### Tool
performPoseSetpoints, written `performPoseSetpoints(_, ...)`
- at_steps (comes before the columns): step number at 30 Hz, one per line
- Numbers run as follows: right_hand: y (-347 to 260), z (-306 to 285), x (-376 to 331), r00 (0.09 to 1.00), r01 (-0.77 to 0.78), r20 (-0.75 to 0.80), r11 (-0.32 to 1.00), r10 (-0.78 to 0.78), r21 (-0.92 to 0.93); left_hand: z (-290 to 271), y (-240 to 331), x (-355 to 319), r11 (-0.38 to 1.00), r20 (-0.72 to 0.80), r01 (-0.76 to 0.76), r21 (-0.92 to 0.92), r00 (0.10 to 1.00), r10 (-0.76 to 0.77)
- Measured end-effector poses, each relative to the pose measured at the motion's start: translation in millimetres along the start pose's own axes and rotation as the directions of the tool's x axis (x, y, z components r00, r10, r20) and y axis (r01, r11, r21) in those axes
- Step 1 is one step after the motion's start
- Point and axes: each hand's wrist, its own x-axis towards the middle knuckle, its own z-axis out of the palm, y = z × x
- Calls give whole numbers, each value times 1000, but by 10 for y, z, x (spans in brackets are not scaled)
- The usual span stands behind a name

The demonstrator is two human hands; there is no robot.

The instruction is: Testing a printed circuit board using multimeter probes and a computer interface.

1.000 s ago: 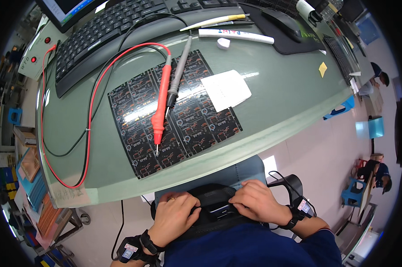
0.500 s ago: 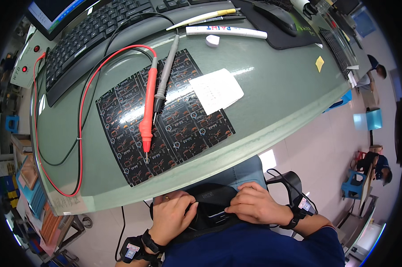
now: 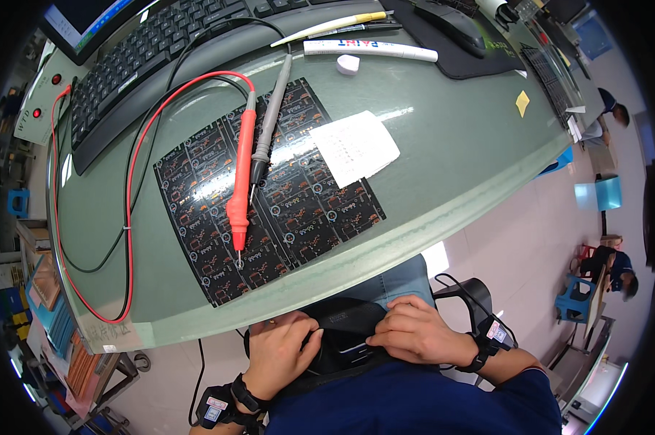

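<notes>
Below the desk's front edge, my left hand (image 3: 282,349) and my right hand (image 3: 419,332) are at my lap. Between them lies a black pouch-like item (image 3: 353,317) with a dark opening; its exact kind is unclear. The fingers of both hands are closed at its two sides, pinching its edge. On the desk, a black printed circuit board panel (image 3: 298,210) lies flat. Across it rest a red test probe (image 3: 242,167) and a grey-and-black test probe (image 3: 269,123). A folded sheet of white paper (image 3: 355,148) covers part of the panel's right side.
A keyboard (image 3: 161,65), a white paint marker (image 3: 371,51), yellow-tipped tweezers (image 3: 331,27) and a mouse (image 3: 451,29) line the desk's far side. A white instrument box (image 3: 41,109) with red lights stands left. Blue stools (image 3: 575,297) and people are at the right.
The view has shifted very slightly. My hands stay at the black pouch-like item, and the things on the desk have not moved.
</notes>
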Motion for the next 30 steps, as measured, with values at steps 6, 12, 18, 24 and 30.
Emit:
performPoseSetpoints(6,10,7,-6,1000,-3,1,1000,3,4,15,-8,-1,1000,-10,-8,0,1000,8)
performPoseSetpoints(12,6,0,0,1000,1,1,1000,-1,-3,9,-8,0,1000,-11,-7,-6,1000,7)
performPoseSetpoints(18,12,-9,24,1000,-6,4,1000,6,6,21,-35,14,1000,-2,-9,-9,1000,9)
performPoseSetpoints(24,9,-10,18,1000,-6,7,1000,6,5,18,-26,6,1000,2,-7,-2,1000,7)
performPoseSetpoints(30,18,-15,20,1000,-9,8,1000,9,6,8,-30,8,1000,20,-12,-6,1000,12)
